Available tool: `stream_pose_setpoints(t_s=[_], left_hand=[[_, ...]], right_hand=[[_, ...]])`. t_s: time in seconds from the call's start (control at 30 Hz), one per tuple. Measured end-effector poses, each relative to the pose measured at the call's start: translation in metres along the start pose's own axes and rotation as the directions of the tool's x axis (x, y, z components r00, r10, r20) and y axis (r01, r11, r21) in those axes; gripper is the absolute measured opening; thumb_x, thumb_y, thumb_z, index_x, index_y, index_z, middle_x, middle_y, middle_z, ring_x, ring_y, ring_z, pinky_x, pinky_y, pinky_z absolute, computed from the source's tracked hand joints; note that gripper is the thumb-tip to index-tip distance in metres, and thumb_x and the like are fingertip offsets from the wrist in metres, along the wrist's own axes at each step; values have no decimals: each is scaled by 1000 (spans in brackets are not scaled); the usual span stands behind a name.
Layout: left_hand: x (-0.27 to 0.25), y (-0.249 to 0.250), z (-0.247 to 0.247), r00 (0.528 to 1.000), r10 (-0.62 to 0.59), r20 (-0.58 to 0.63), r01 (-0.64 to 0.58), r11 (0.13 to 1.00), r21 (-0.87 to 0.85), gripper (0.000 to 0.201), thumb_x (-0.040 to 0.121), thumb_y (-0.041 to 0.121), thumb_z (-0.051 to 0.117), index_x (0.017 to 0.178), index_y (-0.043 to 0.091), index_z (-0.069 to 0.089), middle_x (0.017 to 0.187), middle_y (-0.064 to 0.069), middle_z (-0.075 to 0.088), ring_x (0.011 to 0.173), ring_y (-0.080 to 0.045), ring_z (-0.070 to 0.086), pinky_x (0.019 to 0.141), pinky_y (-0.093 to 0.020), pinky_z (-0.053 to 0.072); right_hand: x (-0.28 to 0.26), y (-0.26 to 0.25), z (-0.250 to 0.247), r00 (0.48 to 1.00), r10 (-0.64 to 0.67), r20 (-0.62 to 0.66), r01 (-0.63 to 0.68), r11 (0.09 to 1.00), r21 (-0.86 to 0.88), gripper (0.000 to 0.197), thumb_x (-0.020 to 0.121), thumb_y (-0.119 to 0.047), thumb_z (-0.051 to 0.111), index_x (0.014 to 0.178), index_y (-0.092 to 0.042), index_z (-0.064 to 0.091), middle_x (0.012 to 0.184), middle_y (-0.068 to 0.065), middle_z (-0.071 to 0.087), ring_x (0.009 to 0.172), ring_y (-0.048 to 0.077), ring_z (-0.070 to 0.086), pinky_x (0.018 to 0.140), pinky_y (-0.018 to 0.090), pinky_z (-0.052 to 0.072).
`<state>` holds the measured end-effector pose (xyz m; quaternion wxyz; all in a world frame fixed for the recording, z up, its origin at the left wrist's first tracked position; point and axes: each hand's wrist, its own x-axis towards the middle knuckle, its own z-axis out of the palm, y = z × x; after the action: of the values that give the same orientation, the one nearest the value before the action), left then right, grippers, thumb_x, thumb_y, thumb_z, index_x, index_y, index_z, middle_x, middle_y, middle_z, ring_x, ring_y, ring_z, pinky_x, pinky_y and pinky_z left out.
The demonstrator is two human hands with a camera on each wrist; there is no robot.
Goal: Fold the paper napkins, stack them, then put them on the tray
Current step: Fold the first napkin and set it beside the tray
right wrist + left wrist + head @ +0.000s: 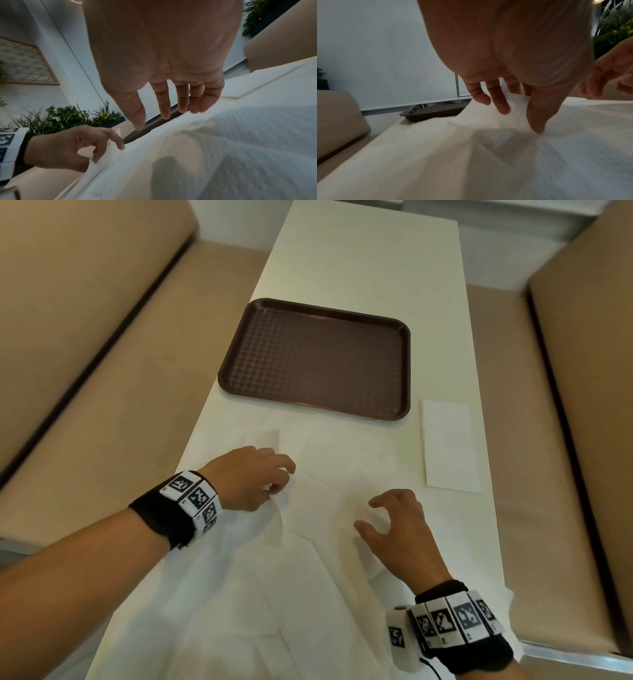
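Observation:
Several unfolded white napkins (325, 501) lie overlapping on the near half of the white table (359, 268). My left hand (274, 487) pinches the raised edge of the top napkin between thumb and fingers; the right wrist view shows this pinch by the left hand (96, 155). My right hand (380, 515) hovers just over the same napkin (240, 135) with its fingers spread and relaxed, holding nothing. A folded napkin (448, 446) lies flat at the right. The brown tray (315, 361) sits beyond the hands with nothing on it.
Beige padded benches (85, 337) run along both long sides of the table, the right one (565, 440) close to the folded napkin. The table's left edge (191, 446) is near my left hand. Green plants (68, 117) stand beyond the benches.

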<state>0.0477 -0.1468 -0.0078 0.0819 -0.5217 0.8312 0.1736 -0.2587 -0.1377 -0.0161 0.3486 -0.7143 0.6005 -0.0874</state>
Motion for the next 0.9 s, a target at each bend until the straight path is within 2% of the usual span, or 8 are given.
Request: stream_pose_setpoints(t_s=[0.13,0.27,0.37,0.47,0.57,0.67,0.77,0.9], left_hand=[[-15,4,-17,985,-80,-153,52,982,-179,12,92,20,62,91,30,58,90,17,60,81,-12,58,74,-29,49],[-37,14,-48,896,-80,-436,-101,921,-375,20,90,3,68,93,23,70,94,17,68,86,-2,63,76,-12,47],[-51,29,-64,846,-86,-526,-208,856,-474,24,87,-4,62,89,17,73,94,10,71,90,-12,69,81,-24,53],[-57,45,-69,828,-153,-539,-270,734,-623,20,89,4,56,91,14,74,96,4,73,95,-20,71,85,-30,56],[-58,59,-73,826,-193,-530,-355,551,-755,15,91,19,60,92,12,74,97,-4,73,95,-27,69,85,-29,55],[-54,74,-73,809,-221,-544,-424,422,-802,5,85,17,72,90,16,73,91,-7,71,85,-24,68,79,-22,52],[-49,83,-66,805,-238,-543,-476,286,-832,13,78,10,77,85,20,73,88,-9,69,81,-23,65,78,-25,53],[-44,91,-59,827,-210,-522,-496,168,-852,17,75,3,77,81,18,71,86,-11,66,81,-25,63,77,-31,55]], right_hand=[[-5,-8,1,999,-49,10,49,996,71,36,88,-39,75,119,-30,60,128,-15,43,121,3,46,79,8,38],[-8,-17,2,993,-113,40,100,966,239,32,90,-30,73,117,-38,57,125,-22,48,114,-4,52,83,13,45],[-8,-22,0,993,-112,37,89,917,388,35,94,-12,64,114,-41,57,126,-22,56,112,-6,56,82,14,49],[-5,-25,0,995,-57,80,6,848,531,32,95,-10,60,115,-35,63,122,-19,63,107,-4,62,87,25,55],[-3,-28,2,991,14,136,-108,693,713,22,92,-33,69,113,-25,68,120,-7,69,108,14,69,90,38,59],[-5,-31,5,970,10,243,-216,495,842,49,87,-51,73,120,-15,65,125,6,70,111,25,71,92,44,58],[-4,-34,10,938,-11,347,-327,309,893,70,81,-58,70,130,-9,60,129,12,69,114,34,69,96,54,54],[-2,-37,17,888,-33,460,-449,161,879,82,82,-67,60,139,-9,53,139,21,60,114,34,66,84,45,57]])
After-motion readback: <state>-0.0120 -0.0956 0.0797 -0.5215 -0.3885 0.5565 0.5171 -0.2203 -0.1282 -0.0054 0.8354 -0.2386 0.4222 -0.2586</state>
